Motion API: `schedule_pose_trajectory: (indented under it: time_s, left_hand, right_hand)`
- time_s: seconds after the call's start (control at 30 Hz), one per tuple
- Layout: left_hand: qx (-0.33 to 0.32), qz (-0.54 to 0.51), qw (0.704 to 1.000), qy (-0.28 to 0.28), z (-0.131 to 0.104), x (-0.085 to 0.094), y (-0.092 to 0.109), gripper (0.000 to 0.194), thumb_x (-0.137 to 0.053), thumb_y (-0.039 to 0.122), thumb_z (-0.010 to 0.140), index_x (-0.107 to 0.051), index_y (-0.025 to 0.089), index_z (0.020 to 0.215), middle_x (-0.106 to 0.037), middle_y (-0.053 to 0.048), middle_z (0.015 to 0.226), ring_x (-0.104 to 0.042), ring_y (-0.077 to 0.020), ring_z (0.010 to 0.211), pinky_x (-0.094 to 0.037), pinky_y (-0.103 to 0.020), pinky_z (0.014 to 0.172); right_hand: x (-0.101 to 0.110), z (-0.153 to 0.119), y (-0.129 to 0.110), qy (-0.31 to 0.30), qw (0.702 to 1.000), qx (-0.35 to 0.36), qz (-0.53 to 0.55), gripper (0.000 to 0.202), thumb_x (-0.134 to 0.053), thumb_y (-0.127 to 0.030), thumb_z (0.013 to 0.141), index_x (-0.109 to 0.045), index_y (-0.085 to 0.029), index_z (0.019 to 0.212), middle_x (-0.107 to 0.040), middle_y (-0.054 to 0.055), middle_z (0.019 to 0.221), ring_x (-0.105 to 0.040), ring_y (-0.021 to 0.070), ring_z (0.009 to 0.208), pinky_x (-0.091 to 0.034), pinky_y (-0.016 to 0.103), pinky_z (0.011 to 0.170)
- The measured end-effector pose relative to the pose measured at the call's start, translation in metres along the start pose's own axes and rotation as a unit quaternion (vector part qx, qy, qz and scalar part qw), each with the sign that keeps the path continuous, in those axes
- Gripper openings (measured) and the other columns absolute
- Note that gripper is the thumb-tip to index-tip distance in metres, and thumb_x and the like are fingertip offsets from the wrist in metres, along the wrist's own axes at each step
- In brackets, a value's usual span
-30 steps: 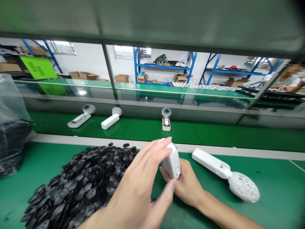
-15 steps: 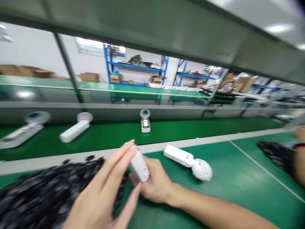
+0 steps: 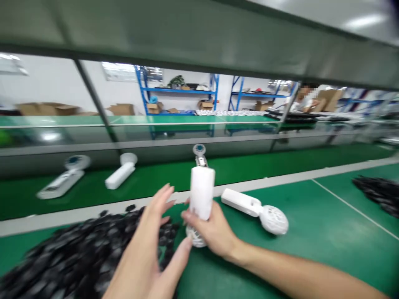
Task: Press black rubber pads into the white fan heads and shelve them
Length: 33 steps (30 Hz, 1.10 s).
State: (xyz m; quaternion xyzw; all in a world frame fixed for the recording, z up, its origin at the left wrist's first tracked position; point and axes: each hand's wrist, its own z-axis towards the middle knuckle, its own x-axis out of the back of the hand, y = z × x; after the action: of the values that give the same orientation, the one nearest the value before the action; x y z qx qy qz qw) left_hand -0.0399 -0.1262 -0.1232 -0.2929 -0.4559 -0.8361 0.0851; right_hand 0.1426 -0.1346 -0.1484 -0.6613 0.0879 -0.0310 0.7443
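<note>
A white handheld device [image 3: 202,193] stands with its handle up and its round slotted head low, gripped by my right hand [image 3: 215,230]. My left hand [image 3: 152,245] is just left of it, fingers spread and thumb near the round head; nothing shows in it. Beneath and beyond my left hand lies a heap of small black pieces [image 3: 77,253]. Right of my right hand, another white device [image 3: 241,202] with a round slotted head lies on the green table [image 3: 311,249].
On the dark green strip behind sit more white devices [image 3: 120,175], [image 3: 62,182] and a partly hidden one [image 3: 199,150]. More black pieces [image 3: 380,193] lie at far right. A grey shelf [image 3: 187,41] hangs overhead. A person [image 3: 304,101] is in the background.
The held device has turned so its handle points up and its round head shows below. My left hand has come off it and opened. The person's arm at far right has left view.
</note>
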Motion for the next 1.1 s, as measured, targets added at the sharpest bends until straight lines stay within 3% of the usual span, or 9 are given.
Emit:
schedule_pose_trajectory:
  time_s: [0.13,0.3,0.4,0.53,0.67,0.73,0.87,0.97,1.1]
  left_hand:
    - [0.058,-0.030,0.992,-0.112,-0.002,0.004,0.021,0.069,-0.062,0.048,0.100,-0.037,0.040,0.164,-0.047,-0.008,0.167,-0.060,-0.0380,0.140,-0.057,-0.056,0.113]
    - [0.111,-0.173,0.956,-0.211,0.005,0.006,0.046,0.067,-0.076,0.042,0.087,-0.056,0.031,0.150,-0.071,-0.010,0.132,-0.071,-0.0317,0.110,-0.062,-0.041,0.091]
    - [0.181,-0.238,0.925,-0.234,0.009,0.007,0.053,0.054,-0.084,0.035,0.077,-0.068,0.023,0.127,-0.072,-0.006,0.101,-0.066,-0.0233,0.088,-0.058,-0.031,0.073]
    - [0.280,-0.382,0.863,-0.174,0.026,0.025,0.049,0.049,-0.086,0.037,0.078,-0.068,0.013,0.118,-0.069,-0.008,0.092,-0.065,-0.0191,0.076,-0.058,-0.024,0.057]
    - [0.387,-0.467,0.796,0.004,0.063,0.069,0.030,0.030,-0.059,0.032,0.103,-0.066,0.011,0.122,-0.073,-0.014,0.095,-0.070,-0.0183,0.069,-0.055,-0.021,0.049]
    - [0.381,-0.409,0.822,0.115,0.084,0.095,0.014,0.022,-0.052,0.026,0.106,-0.065,0.011,0.116,-0.073,-0.014,0.093,-0.071,-0.0175,0.067,-0.053,-0.019,0.047]
    - [0.358,-0.302,0.859,0.205,0.114,0.146,-0.029,0.010,-0.052,0.021,0.108,-0.060,0.014,0.108,-0.072,-0.007,0.084,-0.070,-0.0157,0.068,-0.053,-0.019,0.050]
    - [0.351,-0.195,0.893,0.205,0.119,0.179,-0.061,0.019,-0.078,0.018,0.094,-0.060,0.012,0.099,-0.070,-0.002,0.079,-0.069,-0.0146,0.071,-0.060,-0.023,0.065]
    - [0.323,-0.032,0.931,0.168,0.106,0.212,-0.088,0.027,-0.084,0.022,0.091,-0.059,0.014,0.082,-0.060,0.006,0.069,-0.058,-0.0116,0.062,-0.051,-0.023,0.062]
  right_hand:
    - [0.001,-0.010,-0.017,0.052,0.994,-0.003,0.099,0.060,-0.084,-0.067,0.080,-0.067,-0.022,0.117,-0.072,0.006,0.098,-0.069,0.0239,0.090,-0.058,0.034,0.080]
    - [0.003,-0.033,-0.028,-0.090,0.978,-0.096,0.161,0.076,-0.068,-0.077,0.092,-0.055,-0.031,0.152,-0.075,0.012,0.115,-0.075,0.0315,0.099,-0.064,0.043,0.080]
    - [0.004,-0.036,-0.022,-0.146,0.981,-0.043,0.119,0.070,-0.066,-0.073,0.096,-0.057,-0.032,0.153,-0.073,0.013,0.128,-0.074,0.0338,0.110,-0.063,0.046,0.087]
    - [0.007,-0.020,-0.007,-0.104,0.991,0.014,0.088,0.069,-0.062,-0.076,0.096,-0.058,-0.032,0.150,-0.062,0.012,0.153,-0.062,0.0344,0.136,-0.055,0.048,0.109]
    - [0.011,0.000,0.013,0.049,0.998,-0.010,0.031,0.069,-0.073,-0.076,0.087,-0.062,-0.025,0.132,-0.074,0.014,0.122,-0.073,0.0292,0.103,-0.060,0.039,0.081]
    - [0.012,0.006,0.021,0.061,0.998,0.008,0.022,0.063,-0.074,-0.072,0.086,-0.064,-0.022,0.122,-0.074,0.012,0.107,-0.072,0.0251,0.085,-0.055,0.033,0.065]
    - [0.009,0.007,0.027,-0.020,1.000,0.023,-0.002,0.041,-0.069,-0.059,0.092,-0.067,-0.020,0.105,-0.074,0.010,0.100,-0.069,0.0199,0.074,-0.048,0.030,0.060]
    - [0.006,0.007,0.023,-0.062,0.997,0.017,-0.041,0.028,-0.066,-0.048,0.093,-0.067,-0.020,0.094,-0.073,0.008,0.094,-0.069,0.0189,0.072,-0.046,0.029,0.060]
    - [0.004,0.008,0.020,-0.080,0.994,0.013,-0.079,0.019,-0.061,-0.039,0.092,-0.067,-0.021,0.092,-0.073,0.005,0.086,-0.068,0.0183,0.069,-0.047,0.029,0.061]
